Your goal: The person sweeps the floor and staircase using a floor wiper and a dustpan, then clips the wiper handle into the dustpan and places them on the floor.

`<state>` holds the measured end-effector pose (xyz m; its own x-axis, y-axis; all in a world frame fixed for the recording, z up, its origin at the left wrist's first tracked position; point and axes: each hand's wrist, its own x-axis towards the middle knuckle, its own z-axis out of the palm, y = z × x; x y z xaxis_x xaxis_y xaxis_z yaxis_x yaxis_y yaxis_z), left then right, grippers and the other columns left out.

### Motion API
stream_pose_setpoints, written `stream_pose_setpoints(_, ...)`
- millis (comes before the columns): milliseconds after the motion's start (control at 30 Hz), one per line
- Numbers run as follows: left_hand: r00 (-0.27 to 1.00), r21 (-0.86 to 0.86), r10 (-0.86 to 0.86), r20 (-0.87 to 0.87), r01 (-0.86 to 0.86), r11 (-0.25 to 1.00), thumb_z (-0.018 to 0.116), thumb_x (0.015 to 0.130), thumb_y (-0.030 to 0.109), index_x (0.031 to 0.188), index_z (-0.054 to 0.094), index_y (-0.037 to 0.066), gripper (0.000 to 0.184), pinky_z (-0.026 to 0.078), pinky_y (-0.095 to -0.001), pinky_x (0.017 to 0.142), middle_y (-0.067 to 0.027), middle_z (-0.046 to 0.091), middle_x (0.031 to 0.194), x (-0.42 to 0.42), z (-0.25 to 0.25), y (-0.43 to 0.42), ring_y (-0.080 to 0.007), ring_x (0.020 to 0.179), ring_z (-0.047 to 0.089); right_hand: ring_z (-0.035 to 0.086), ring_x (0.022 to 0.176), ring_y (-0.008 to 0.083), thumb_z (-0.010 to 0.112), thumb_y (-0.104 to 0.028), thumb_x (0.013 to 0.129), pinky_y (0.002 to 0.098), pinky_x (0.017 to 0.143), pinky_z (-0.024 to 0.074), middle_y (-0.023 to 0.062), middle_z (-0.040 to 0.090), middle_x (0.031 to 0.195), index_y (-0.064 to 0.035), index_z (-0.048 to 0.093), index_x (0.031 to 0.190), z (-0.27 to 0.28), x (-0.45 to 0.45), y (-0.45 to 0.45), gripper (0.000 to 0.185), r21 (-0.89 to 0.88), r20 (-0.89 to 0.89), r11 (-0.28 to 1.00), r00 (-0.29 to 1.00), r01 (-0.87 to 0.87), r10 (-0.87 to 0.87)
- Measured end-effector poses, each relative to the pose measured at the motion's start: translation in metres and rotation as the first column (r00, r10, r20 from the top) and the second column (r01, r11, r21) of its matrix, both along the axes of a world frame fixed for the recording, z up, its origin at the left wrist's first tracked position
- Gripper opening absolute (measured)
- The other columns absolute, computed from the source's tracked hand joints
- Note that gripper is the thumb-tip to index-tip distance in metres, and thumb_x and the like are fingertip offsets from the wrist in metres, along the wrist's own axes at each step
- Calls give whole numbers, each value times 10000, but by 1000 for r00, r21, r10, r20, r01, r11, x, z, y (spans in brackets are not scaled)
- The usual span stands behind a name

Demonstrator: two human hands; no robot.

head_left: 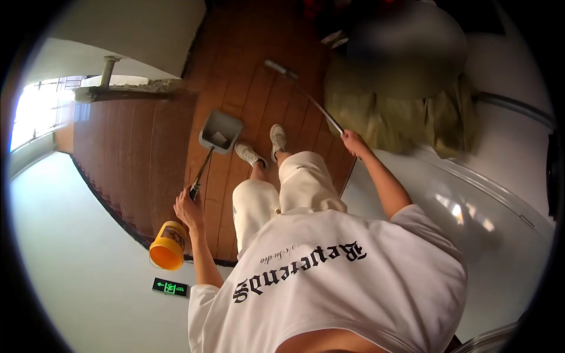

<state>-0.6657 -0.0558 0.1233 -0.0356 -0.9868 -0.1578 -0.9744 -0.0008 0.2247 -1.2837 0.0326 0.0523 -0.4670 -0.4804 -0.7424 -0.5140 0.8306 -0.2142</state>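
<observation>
My left hand (pixel 188 209) is closed round the dark grip of a long-handled dustpan (pixel 206 130). The grey pan rests on the wooden floor in front of my left shoe, with a small pale piece inside it. Beside the same hand is a yellow bucket (pixel 168 250), its mouth turned toward me; whether it touches my hand I cannot tell. My right hand (pixel 354 143) grips the thin pole of a broom (pixel 318 105). Its narrow head (pixel 281 69) lies out on the floor, ahead of my right shoe and away from the pan.
At the left the floor meets steps (pixel 129 170) running toward a bright window (pixel 35 112). A low railing (pixel 132 93) stands there. To the right are a table with olive cloth (pixel 400 117) and a glossy pale surface (pixel 435 200). A green exit sign (pixel 170 287) is on the wall.
</observation>
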Motion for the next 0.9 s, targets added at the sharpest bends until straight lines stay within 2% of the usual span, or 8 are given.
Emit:
stream_pose_setpoints(67, 1000, -3, -25, -3, 25, 1000, 735, 921, 238, 1149, 738, 126, 254, 490, -404, 845, -55, 741, 1020, -9, 11, -8, -263, 975, 682, 432, 388, 221, 437, -321, 1077, 411, 390, 383, 84, 460, 570, -40, 544, 1185, 9, -7, -19, 320, 22, 44, 995, 994, 101, -102)
stream_pose_setpoints(133, 996, -16, -91, 5, 91, 996, 738, 914, 226, 1158, 737, 127, 263, 494, -403, 867, -57, 742, 1022, -16, 10, -11, -265, 990, 683, 430, 376, 231, 426, -326, 1080, 414, 386, 394, 92, 481, 574, -19, 535, 1091, -7, -16, -24, 325, -99, -12, 991, 995, 95, -97)
stream_pose_setpoints(267, 991, 3, -125, 42, 125, 992, 743, 895, 202, 1174, 737, 135, 287, 482, -425, 914, -60, 746, 1064, -13, 7, -28, -277, 1023, 680, 433, 373, 235, 422, -321, 1081, 411, 386, 407, 100, 489, 564, 11, 533, 1073, -33, -17, -52, 350, -49, -59, 993, 992, 111, -114)
stream_pose_setpoints(333, 991, 50, -123, 58, 120, 991, 743, 889, 195, 1177, 739, 142, 293, 475, -433, 928, -63, 746, 1086, -5, 8, -32, -283, 1037, 678, 453, 385, 233, 422, -316, 1079, 407, 392, 423, 97, 495, 557, 57, 536, 1164, -59, -14, -42, 400, 109, 111, 993, 992, 41, -53)
stream_pose_setpoints(400, 989, 29, -134, 58, 132, 991, 741, 889, 187, 1179, 738, 144, 293, 472, -434, 928, -69, 745, 1092, -25, 2, -38, -286, 1044, 675, 462, 390, 223, 436, -301, 1073, 399, 384, 416, 83, 491, 541, 74, 498, 1259, -84, -15, -27, 423, 89, 212, 976, 954, 198, -213)
stream_pose_setpoints(533, 987, 43, -142, 73, 139, 989, 749, 883, 184, 1181, 735, 124, 304, 465, -434, 934, -72, 745, 1087, -25, 2, -46, -280, 1051, 674, 511, 426, 220, 498, -210, 1041, 389, 375, 412, 168, 593, 743, 48, 462, 1286, -75, 39, -22, 357, 61, 140, 981, 971, 185, -192)
stream_pose_setpoints(700, 989, -9, -128, 77, 129, 992, 754, 882, 176, 1181, 736, 119, 304, 461, -435, 938, -77, 746, 1077, -13, 17, -12, -283, 1046, 674, 598, 441, 279, 477, -263, 1057, 436, 409, 483, 146, 599, 573, 61, 531, 1114, -66, 67, -2, 334, 24, 117, 999, 993, 25, -28)
stream_pose_setpoints(900, 987, -16, -144, 72, 145, 989, 748, 899, 198, 1161, 739, 125, 273, 466, -435, 935, -81, 751, 1057, 4, -3, -21, -283, 1015, 679, 527, 422, 259, 427, -293, 1085, 421, 423, 483, 157, 577, 663, 34, 483, 1212, -70, 96, -7, 355, 106, 152, 994, 988, -1, -16)
